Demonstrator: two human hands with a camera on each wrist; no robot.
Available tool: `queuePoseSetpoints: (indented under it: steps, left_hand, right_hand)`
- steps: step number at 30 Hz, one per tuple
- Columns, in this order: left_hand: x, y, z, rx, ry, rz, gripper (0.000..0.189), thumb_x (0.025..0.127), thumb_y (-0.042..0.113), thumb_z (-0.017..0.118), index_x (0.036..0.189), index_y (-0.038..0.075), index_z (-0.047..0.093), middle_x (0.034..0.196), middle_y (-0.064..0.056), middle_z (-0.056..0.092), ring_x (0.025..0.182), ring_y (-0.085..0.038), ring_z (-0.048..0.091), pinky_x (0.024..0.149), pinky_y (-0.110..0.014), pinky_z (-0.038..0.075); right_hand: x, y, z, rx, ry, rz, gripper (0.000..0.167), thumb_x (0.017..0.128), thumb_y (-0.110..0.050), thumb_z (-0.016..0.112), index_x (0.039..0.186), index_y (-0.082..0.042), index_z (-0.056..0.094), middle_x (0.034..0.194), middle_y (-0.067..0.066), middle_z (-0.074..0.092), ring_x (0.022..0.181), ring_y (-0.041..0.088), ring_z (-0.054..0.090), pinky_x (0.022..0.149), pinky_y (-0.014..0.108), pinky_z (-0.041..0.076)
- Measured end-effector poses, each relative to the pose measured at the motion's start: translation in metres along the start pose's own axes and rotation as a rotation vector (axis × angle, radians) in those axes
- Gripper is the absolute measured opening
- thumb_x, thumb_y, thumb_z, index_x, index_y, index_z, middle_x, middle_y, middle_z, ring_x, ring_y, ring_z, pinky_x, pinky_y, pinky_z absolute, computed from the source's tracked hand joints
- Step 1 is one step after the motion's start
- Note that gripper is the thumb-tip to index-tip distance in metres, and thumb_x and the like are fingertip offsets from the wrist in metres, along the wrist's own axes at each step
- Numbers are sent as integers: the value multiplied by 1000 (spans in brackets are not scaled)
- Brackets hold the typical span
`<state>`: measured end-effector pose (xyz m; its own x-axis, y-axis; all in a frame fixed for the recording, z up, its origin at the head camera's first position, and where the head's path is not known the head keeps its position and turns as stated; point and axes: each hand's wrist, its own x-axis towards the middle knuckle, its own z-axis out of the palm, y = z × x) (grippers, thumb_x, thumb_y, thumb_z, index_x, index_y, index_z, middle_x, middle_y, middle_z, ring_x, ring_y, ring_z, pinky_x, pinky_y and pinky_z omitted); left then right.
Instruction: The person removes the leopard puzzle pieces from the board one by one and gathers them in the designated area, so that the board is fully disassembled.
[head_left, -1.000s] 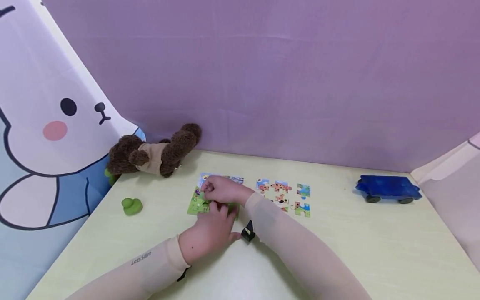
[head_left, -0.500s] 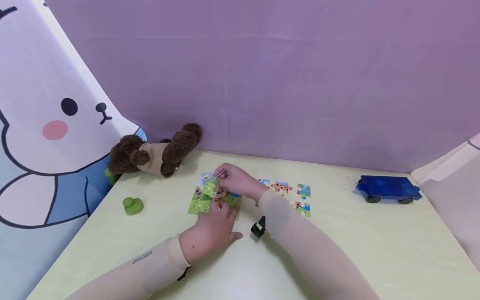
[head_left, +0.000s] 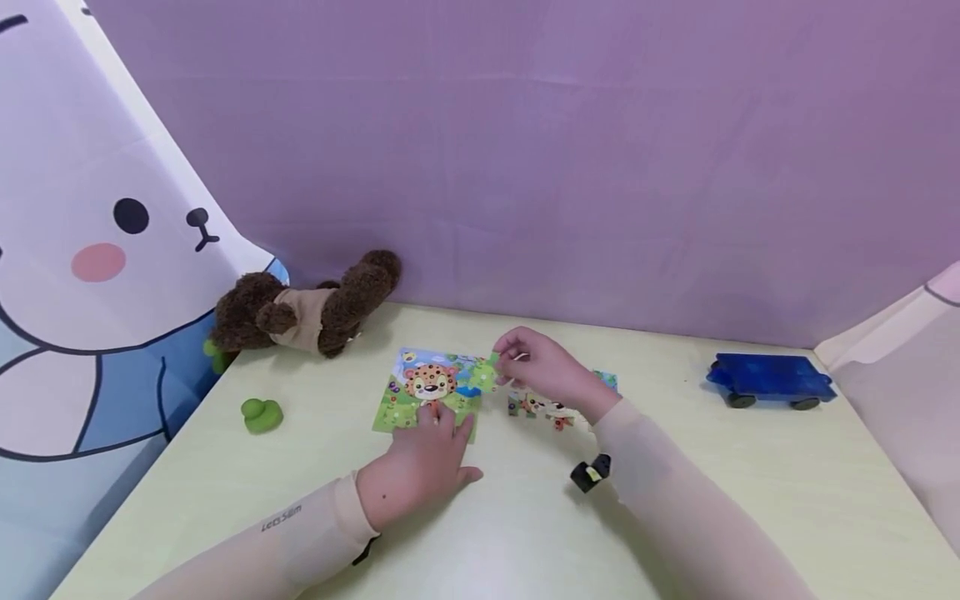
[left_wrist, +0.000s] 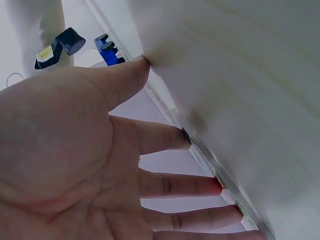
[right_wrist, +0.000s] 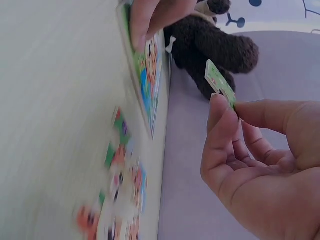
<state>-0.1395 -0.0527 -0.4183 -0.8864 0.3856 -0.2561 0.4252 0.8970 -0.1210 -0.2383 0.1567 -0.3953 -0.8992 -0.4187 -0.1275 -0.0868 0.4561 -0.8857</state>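
A leopard jigsaw puzzle (head_left: 390, 408) lies in its flat frame on the table. My left hand (head_left: 416, 471) rests on its near edge with straight fingers, and in the left wrist view the fingertips (left_wrist: 212, 186) press along that edge. My right hand (head_left: 551, 371) pinches a green puzzle piece (right_wrist: 220, 82) between thumb and forefinger. It holds the piece raised, tilted, just right of the puzzle. Several loose puzzle pieces (head_left: 557, 408) lie on the table beneath and beyond the right hand, which partly hides them.
A brown plush toy (head_left: 300, 317) lies at the back left against the purple cloth (head_left: 525, 167). In front of it sits a green toy duck (head_left: 261, 415). A blue toy wagon (head_left: 771, 377) stands at the far right of the table (head_left: 675, 492).
My right hand has lifted the green piece off the puzzle and carried it right, uncovering the leopard's face. The left hand stays at the near edge.
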Motion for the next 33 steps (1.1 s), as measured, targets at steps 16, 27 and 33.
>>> queuePoseSetpoints:
  steps: [16,27,33]
  left_hand:
    - [-5,0,0,31,49,14,80,103,70,53,164,19,45,158,-25,51,142,-47,53,89,-62,65]
    - [-4,1,-1,10,34,9,81,103,69,54,165,19,44,160,-25,49,144,-48,52,92,-63,64]
    - [-3,0,1,14,43,9,81,102,70,54,164,19,45,159,-25,50,143,-48,53,91,-64,64]
  right_hand:
    - [-39,29,-18,12,-121,62,21,106,-12,63,124,-3,61,107,13,66,91,27,76,72,37,62]
    - [-45,46,-5,-34,-227,75,18,103,-7,65,119,2,63,95,10,68,84,20,77,75,35,66]
    - [-47,48,0,-55,-198,86,19,100,-7,69,117,1,63,95,10,69,80,19,74,72,35,65]
